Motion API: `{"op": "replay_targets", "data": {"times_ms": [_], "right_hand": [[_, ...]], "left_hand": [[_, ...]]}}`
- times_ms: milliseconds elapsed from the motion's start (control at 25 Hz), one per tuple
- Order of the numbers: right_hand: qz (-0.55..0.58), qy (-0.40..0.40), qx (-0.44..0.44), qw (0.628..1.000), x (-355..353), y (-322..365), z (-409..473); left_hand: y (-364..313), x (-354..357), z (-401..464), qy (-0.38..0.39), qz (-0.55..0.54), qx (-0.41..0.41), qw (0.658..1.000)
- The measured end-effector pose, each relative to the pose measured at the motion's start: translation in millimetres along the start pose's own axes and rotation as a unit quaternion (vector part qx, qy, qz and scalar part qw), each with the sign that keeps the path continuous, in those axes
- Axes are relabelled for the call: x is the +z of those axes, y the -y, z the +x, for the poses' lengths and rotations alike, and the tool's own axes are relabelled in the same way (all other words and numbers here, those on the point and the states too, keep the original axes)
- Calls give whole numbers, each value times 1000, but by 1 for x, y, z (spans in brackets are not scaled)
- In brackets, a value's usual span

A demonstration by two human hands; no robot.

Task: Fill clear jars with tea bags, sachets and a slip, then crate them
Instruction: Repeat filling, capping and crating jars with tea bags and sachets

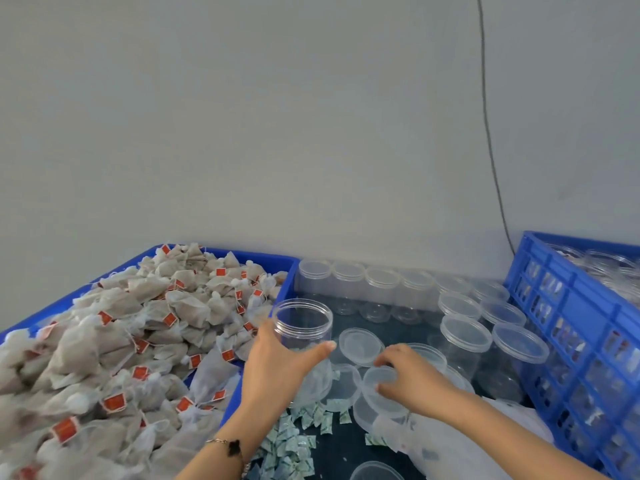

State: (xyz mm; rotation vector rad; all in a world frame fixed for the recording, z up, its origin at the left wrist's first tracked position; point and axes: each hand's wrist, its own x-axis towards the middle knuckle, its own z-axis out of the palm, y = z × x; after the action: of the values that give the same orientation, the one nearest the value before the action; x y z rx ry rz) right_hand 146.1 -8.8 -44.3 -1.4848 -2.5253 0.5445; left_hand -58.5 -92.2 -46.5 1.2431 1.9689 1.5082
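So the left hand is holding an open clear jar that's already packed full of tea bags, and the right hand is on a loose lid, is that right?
Not quite. The head view shows the left hand holding an open clear jar that is empty, not packed with tea bags. The tea bags lie heaped in the blue tray beside it. The right hand is on a loose lid.

Grey wall (242, 116), dangling black cable (490, 133)
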Motion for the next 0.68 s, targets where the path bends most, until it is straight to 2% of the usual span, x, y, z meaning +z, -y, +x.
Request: {"op": "replay_targets", "data": {"times_ms": [120,160,280,360,480,560,680], "right_hand": [[18,-60,-59,996,-25,40,16],[50,-45,-76,995,-31,55,22],[159,82,-99,979,-30,85,29],[161,102,-106,976,-24,93,35],[148,-1,-105,983,-29,100,63],[167,-54,-108,979,-32,113,92],[159,-52,-144,975,-15,144,124]], "left_hand": [[-4,-1,-1,-3,-8,-30,1000],[-4,-2,0,-12,-32,-34,999],[-5,-7,3,-39,-115,-32,992],[-4,-9,5,-64,-140,-24,988],[-9,-21,13,-113,-174,-17,978],[-7,-41,25,-184,-220,-15,958],[0,-69,38,-286,-175,-8,942]]}}
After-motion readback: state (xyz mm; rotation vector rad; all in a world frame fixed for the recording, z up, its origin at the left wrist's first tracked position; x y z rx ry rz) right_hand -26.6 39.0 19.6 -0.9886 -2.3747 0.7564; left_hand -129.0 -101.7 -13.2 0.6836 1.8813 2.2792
